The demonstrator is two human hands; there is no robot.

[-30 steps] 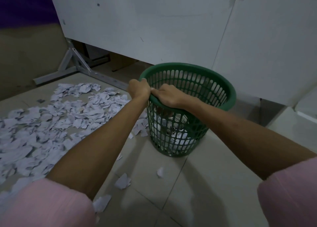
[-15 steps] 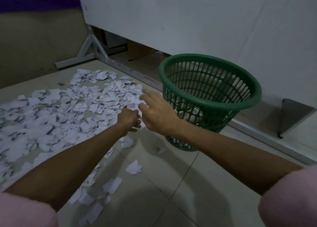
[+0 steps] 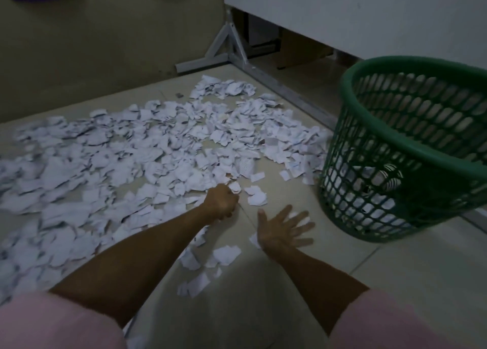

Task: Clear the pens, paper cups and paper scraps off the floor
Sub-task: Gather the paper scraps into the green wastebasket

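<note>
Touching left hand (image 3: 222,200): paper scraps (image 3: 147,153) (right hand (image 3: 280,231) spread).

Both bare forearms reach forward and down from pink sleeves (image 3: 52,322), the left one running up from the lower left, the right one from the lower right. The left hand (image 3: 221,202) is curled into a loose fist, knuckles turned away, its fingertips hidden from view, so what it may grip cannot be told. The right hand (image 3: 283,230) lies near it, a little nearer the body, palm down, with fingers (image 3: 297,217) straight and spread wide and the thumb pointing forward.
</note>
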